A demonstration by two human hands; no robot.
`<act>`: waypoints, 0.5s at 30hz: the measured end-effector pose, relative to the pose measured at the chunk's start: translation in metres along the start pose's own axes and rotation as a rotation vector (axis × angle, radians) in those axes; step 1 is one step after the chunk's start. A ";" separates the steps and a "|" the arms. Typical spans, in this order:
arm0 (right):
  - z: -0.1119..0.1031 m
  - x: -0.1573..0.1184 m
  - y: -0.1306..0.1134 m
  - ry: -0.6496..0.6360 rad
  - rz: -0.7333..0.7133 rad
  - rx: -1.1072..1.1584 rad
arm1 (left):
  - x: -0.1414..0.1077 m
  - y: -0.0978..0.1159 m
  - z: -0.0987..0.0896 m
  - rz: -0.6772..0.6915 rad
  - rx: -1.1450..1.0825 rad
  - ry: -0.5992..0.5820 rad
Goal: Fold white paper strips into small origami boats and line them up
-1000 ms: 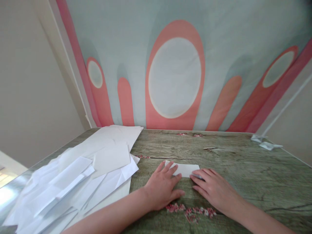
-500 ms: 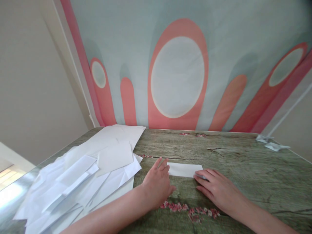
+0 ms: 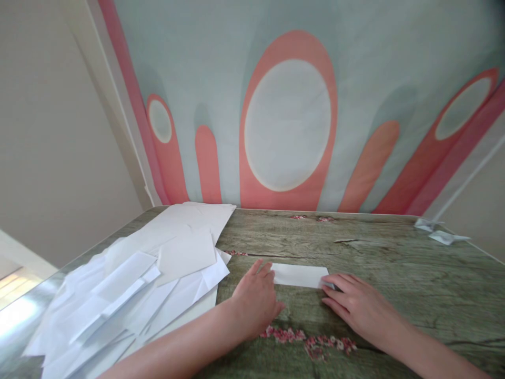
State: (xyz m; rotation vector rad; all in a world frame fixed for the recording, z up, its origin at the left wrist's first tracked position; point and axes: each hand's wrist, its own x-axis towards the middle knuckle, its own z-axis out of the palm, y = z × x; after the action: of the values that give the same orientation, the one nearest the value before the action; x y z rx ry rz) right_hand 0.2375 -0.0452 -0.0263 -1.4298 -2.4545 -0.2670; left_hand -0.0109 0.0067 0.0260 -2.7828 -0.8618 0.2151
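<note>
A narrow white folded paper strip (image 3: pixel 300 275) lies flat on the table, roughly in the middle of the view. My left hand (image 3: pixel 257 299) rests at its left end, fingers extended and a little apart, their tips touching the paper's edge. At the right end, my right hand (image 3: pixel 353 301) has its fingers together on the paper's corner. A small greyish edge shows under those fingers, perhaps a folded part of the paper; the fingertips partly hide it. The thumb sits just below, close to the tabletop.
A spread pile of loose and folded white paper (image 3: pixel 130 295) covers the table's left side. Two small folded paper pieces (image 3: pixel 445 238) lie at the far right corner. The wood-patterned table (image 3: pixel 410 273) meets a coloured printed wall sheet (image 3: pixel 221 68) at the back.
My right hand has slid slightly to the right along the strip's end. The left hand and the strip have barely moved.
</note>
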 end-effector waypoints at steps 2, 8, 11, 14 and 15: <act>0.000 -0.001 0.001 -0.007 0.012 0.000 | 0.000 0.000 0.000 -0.006 0.004 -0.008; 0.000 -0.002 0.003 0.010 0.025 -0.017 | 0.001 0.001 0.003 -0.003 0.009 -0.024; 0.001 -0.003 0.002 0.038 0.021 -0.012 | 0.001 0.001 0.003 -0.004 0.001 -0.034; 0.001 -0.003 0.002 0.069 0.014 0.001 | 0.000 0.001 0.002 -0.007 -0.002 -0.019; 0.001 -0.003 0.001 0.076 0.011 0.007 | 0.000 0.001 0.001 -0.009 -0.005 -0.011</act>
State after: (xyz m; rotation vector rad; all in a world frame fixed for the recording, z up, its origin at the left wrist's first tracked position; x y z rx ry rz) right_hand 0.2398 -0.0465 -0.0277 -1.4040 -2.3837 -0.3037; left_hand -0.0105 0.0058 0.0246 -2.7845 -0.8780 0.2274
